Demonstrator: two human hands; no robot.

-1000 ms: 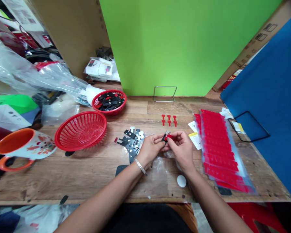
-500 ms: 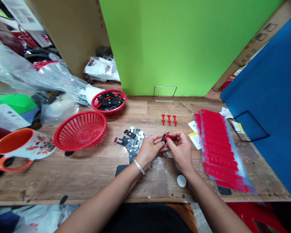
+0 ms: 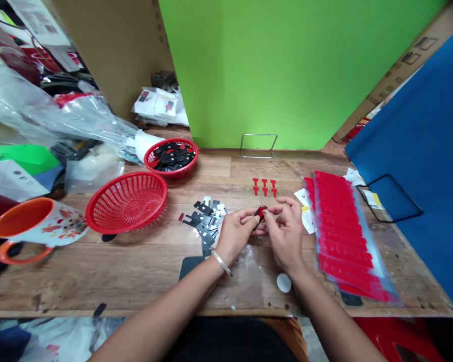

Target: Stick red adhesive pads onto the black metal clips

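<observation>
My left hand (image 3: 236,232) is closed on a small black metal plate (image 3: 261,207), pinching it between thumb and fingers. A red patch (image 3: 260,213) lies on the plate's face. At the plate's right edge, the thumb and index finger of my right hand (image 3: 287,232) press together; its other fingers are loosely curled. A loose heap of black and silver metal plates (image 3: 204,221) lies to the left of my left hand. Beyond the hands, several red T-shaped pieces (image 3: 265,187) sit in two short rows on the wooden table (image 3: 143,271).
On the right lie stacked clear sheets of red pieces (image 3: 342,231). To the left are a red basket (image 3: 126,201), a smaller basket of black plates (image 3: 171,173) and an orange-white mug (image 3: 66,223). A green panel (image 3: 264,70) stands behind; a white disc (image 3: 284,283) lies near the front.
The red piece between my hands now shows flat against the black plate, which has turned. My right fingers have shifted slightly right, with some lifted. The view has moved a little.
</observation>
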